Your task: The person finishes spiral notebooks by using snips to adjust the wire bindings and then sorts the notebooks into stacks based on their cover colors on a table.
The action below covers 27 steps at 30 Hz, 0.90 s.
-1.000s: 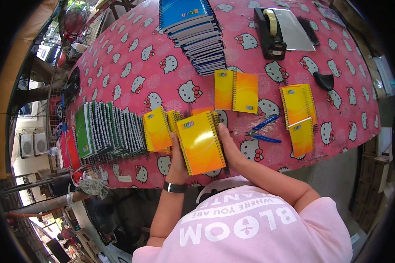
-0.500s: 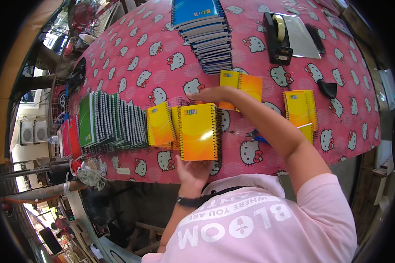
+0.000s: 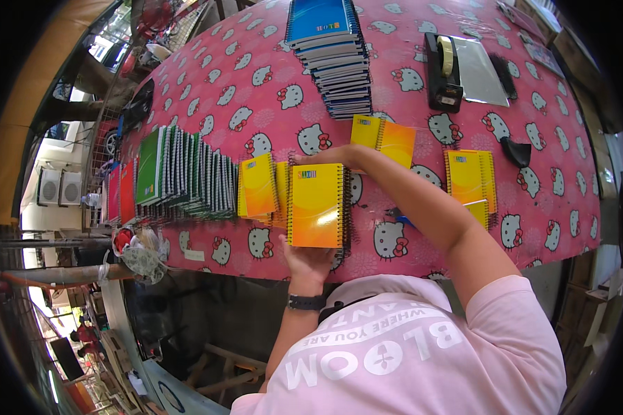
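A stack of yellow-orange spiral notebooks (image 3: 315, 206) is between my two hands, its coils on both long sides. My left hand (image 3: 309, 259), with a dark watch at the wrist, grips the stack's near edge; its fingers go partly out of sight beneath. Across the far edge lies my right hand (image 3: 332, 156), pressed against the stack, its fingertips partly hidden behind it. Just to the left, more yellow spiral notebooks (image 3: 257, 185) stand close against this stack. Beyond my right hand, other yellow notebooks (image 3: 396, 144) lie on the table.
On the pink cat-print tablecloth (image 3: 214, 159) are green spiral notebooks (image 3: 180, 173) in a leaning row and red ones (image 3: 127, 190) at far left. A tall blue notebook pile (image 3: 332, 69) stands at the back. A tape dispenser (image 3: 444, 72) and further yellow notebooks (image 3: 467, 176) are at right.
The whole view has shifted slightly. Both hands stay at the stack's near and far edges, and the stack has hardly moved among its neighbours.
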Each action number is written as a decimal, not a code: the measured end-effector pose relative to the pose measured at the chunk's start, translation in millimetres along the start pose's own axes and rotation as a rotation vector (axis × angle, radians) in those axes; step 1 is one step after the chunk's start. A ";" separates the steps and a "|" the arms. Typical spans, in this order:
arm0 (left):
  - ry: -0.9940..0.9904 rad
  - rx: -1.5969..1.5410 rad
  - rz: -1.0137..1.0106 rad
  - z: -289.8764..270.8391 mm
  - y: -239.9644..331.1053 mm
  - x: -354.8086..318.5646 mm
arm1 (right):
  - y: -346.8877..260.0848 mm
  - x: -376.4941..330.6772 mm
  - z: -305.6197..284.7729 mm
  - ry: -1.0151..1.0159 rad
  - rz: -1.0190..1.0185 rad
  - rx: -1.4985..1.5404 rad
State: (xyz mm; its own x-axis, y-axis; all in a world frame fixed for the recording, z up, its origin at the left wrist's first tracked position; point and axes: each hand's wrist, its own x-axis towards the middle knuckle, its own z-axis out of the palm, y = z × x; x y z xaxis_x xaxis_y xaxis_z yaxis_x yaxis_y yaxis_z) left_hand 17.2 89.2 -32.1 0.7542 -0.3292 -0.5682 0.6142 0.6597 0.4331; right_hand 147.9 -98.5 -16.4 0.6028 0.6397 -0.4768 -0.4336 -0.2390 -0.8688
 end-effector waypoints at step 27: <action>-0.099 0.831 0.202 -39.1 16.1 81.0 | 94.4 -60.7 91.9 0.480 -0.455 0.963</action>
State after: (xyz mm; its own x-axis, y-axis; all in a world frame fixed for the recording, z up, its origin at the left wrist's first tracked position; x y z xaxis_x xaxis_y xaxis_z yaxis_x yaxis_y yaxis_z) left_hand 79.1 99.6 -98.5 0.8603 -0.3416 -0.3785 0.4079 0.0158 0.9129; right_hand 8.8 -92.8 -57.2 0.9353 0.1329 -0.3280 -0.3173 0.7255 -0.6107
